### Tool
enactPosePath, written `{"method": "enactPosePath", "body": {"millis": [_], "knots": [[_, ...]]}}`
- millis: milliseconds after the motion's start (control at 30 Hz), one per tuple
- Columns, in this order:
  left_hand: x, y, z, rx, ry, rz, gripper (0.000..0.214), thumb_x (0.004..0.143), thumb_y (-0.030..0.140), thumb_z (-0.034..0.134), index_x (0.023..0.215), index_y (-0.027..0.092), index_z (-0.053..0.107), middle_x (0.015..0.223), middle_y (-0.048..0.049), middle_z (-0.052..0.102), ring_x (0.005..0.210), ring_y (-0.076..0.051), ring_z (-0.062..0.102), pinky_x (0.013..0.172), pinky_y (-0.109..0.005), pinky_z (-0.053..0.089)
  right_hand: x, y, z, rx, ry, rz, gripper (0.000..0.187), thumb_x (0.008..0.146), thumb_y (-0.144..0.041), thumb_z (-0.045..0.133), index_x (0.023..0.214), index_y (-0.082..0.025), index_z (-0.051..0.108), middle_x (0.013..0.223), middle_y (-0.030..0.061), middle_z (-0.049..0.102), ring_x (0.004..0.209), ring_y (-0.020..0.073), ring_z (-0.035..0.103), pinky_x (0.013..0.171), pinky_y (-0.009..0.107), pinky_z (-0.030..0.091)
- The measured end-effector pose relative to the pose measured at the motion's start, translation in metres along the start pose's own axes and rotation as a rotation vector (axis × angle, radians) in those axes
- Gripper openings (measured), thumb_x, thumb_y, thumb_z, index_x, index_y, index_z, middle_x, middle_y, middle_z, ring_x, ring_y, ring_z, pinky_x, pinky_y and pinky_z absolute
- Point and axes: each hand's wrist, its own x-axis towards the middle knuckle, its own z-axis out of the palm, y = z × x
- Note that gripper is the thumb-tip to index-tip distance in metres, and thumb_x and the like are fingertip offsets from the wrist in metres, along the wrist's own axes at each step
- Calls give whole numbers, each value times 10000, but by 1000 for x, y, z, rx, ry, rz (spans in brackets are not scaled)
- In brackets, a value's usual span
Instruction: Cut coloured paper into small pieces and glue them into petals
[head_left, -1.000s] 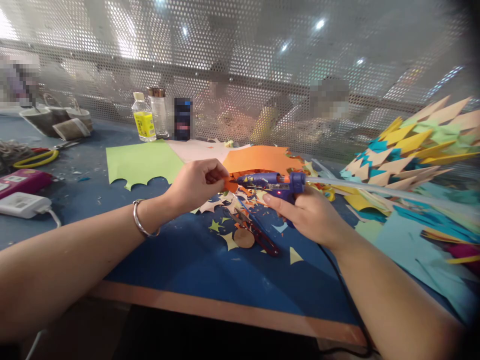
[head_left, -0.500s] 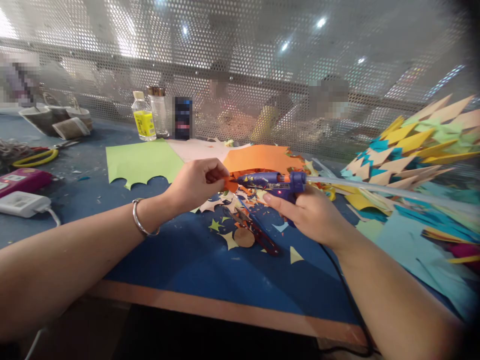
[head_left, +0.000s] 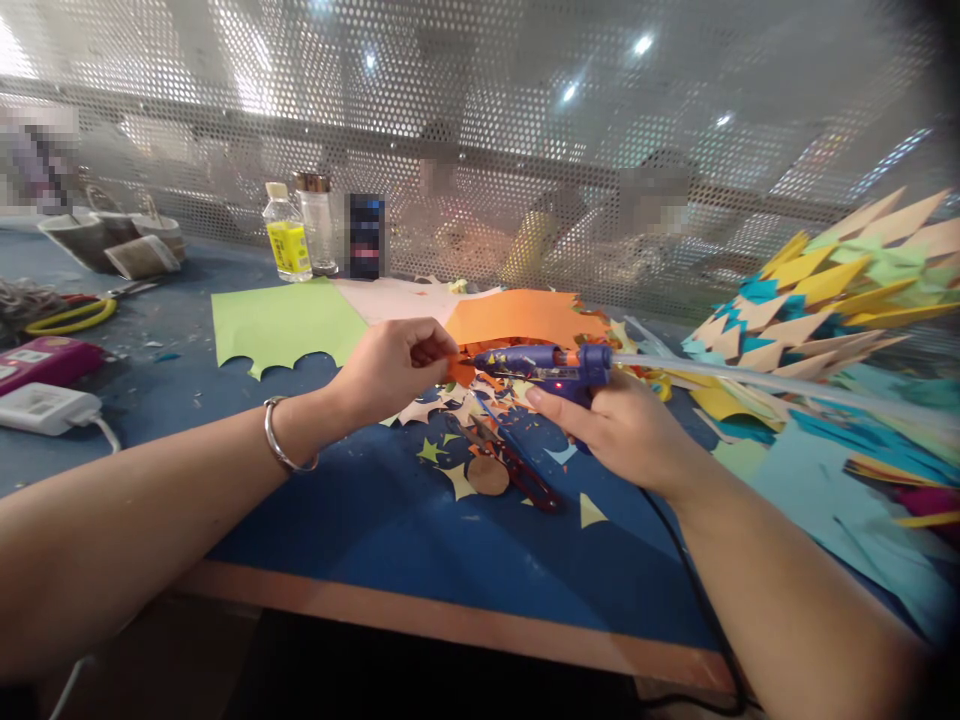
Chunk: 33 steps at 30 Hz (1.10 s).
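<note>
Over a blue bench [head_left: 450, 560] with a wooden front edge, two bare arms reach in from either side and the hands nearly meet at the middle. The left hand [head_left: 394, 365], with a silver bracelet [head_left: 271, 440] at its wrist, pinches a small orange paper piece [head_left: 462, 373] between thumb and fingertips, with no visible gap between them. The right hand [head_left: 630, 430] is wrapped around the handle of a purple glue gun [head_left: 529, 358], thumb along its near side; its other fingers are mostly hidden. The gun lies level between the two hands, its nozzle pointing left at the orange piece; whether the two touch is too small to tell. A long pale glue stick [head_left: 720, 373] juts from the gun's back end, passing above the right wrist.

Beneath the hands lie paper scraps [head_left: 427, 410], dark red-handled scissors [head_left: 536, 488] and a round tan disc [head_left: 488, 476]. Just beyond the hands are sheets of green paper [head_left: 292, 320], pale pink paper [head_left: 401, 303] and orange paper [head_left: 517, 315]. Farther back, a bottle with a yellow label [head_left: 289, 248] stands before a perforated metal screen [head_left: 480, 110]. To the right sits a spiky layered paper form [head_left: 810, 290] in yellow, peach, green and blue.
</note>
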Motion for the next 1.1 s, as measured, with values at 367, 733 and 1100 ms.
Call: {"method": "enactPosePath", "body": {"millis": [367, 733, 1100], "knots": [[0, 1, 0, 3, -1, 4, 144, 708, 156, 597, 824, 179, 679, 729, -25, 696, 640, -112, 610, 614, -255, 513, 0, -1, 0, 44, 5, -21, 281, 905, -449, 550, 1031, -267, 723, 1004, 40, 749, 991, 266, 681, 888, 395, 529], [0, 0, 0, 11, -21, 21, 151, 700, 150, 588, 812, 185, 683, 720, -18, 691, 646, -117, 603, 619, -267, 511, 2, 2, -1, 32, 17, 1, 250, 884, -456, 577, 904, -251, 719, 781, 34, 725, 836, 253, 680, 723, 345, 519], [3, -1, -3, -120, -94, -123, 77, 720, 174, 630, 779, 168, 679, 703, -43, 703, 615, -128, 625, 569, -264, 478, 7, 7, 4, 436, 21, 375, 354, 811, -446, 641, 592, -190, 532, 497, -19, 523, 447, 106, 484, 449, 245, 418]]}}
